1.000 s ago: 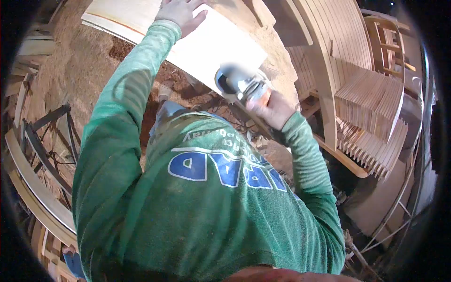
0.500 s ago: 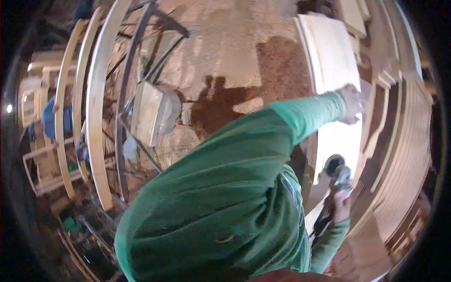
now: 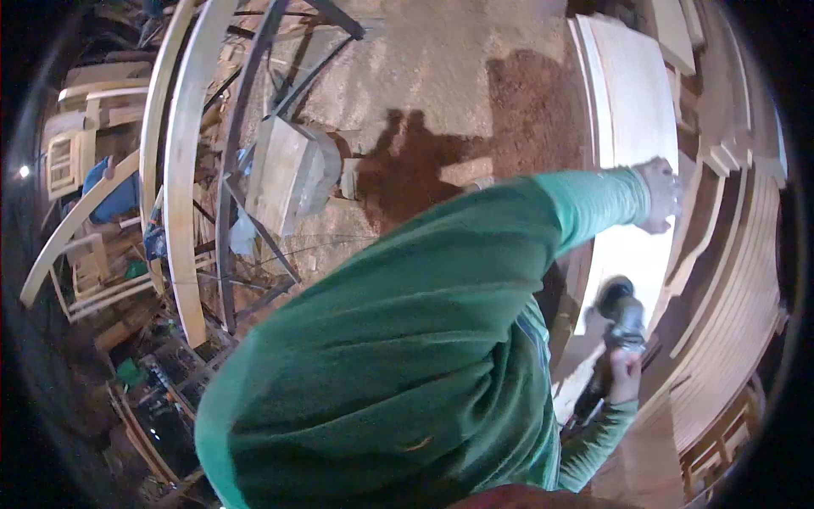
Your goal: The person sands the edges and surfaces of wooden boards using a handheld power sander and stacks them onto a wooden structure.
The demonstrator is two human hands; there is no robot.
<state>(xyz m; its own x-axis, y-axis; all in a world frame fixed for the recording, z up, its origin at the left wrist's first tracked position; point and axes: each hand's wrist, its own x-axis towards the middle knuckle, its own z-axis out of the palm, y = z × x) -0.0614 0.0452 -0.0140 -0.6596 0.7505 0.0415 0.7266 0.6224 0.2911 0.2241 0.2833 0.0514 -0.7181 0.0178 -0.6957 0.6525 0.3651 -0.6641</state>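
Note:
A long pale wooden board (image 3: 632, 93) runs up the right side of the view, brightly lit. My left hand (image 3: 660, 195) reaches across in a green sleeve and lies at the board's right edge, fingers curled over it. Nearer to me, my right hand (image 3: 626, 373) is closed around an angle grinder (image 3: 627, 327). The grinder's dark round disc (image 3: 614, 295) is against or just over the board's face; contact cannot be made out exactly. Part of the grinder's body sits in shadow below my right hand.
Stacked wooden planks (image 3: 733, 297) line the right side. Left of me stand upright curved timbers (image 3: 188, 170), a dark metal frame (image 3: 242, 110) and a wooden block (image 3: 284, 178). Sawdust-covered floor (image 3: 424, 68) carries a shadow. Tools and clutter lie lower left.
My view has shifted, so the board appears farther right. The grinder stays in my right hand on nearly the same stretch of board. My left hand keeps its place at the edge.

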